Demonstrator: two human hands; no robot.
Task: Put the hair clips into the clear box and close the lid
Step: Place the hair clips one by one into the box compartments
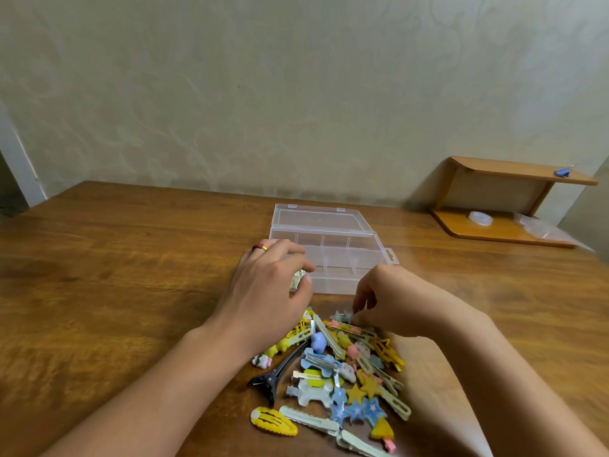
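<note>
big pile of hair clips (342,374) at tabletop's near edge, most still unsorted. right hand (392,301) pinches a small grey clip (342,315) off the pile; left hand (267,285) clamped on a pale clip (298,279) beside the clear box (333,255). lid (316,216) open behind, compartments look empty so far.

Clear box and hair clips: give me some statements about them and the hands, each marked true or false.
1. The clear box has its lid open. True.
2. The hair clips lie piled inside the box. False: they lie on the table, in front of it.
3. The left hand holds a pale clip at the box's near left corner. True.
4. The right hand rests flat on the lid. False: its fingertips pinch at a clip on the pile's far edge.
5. A black clip lies in the pile. True.
</note>
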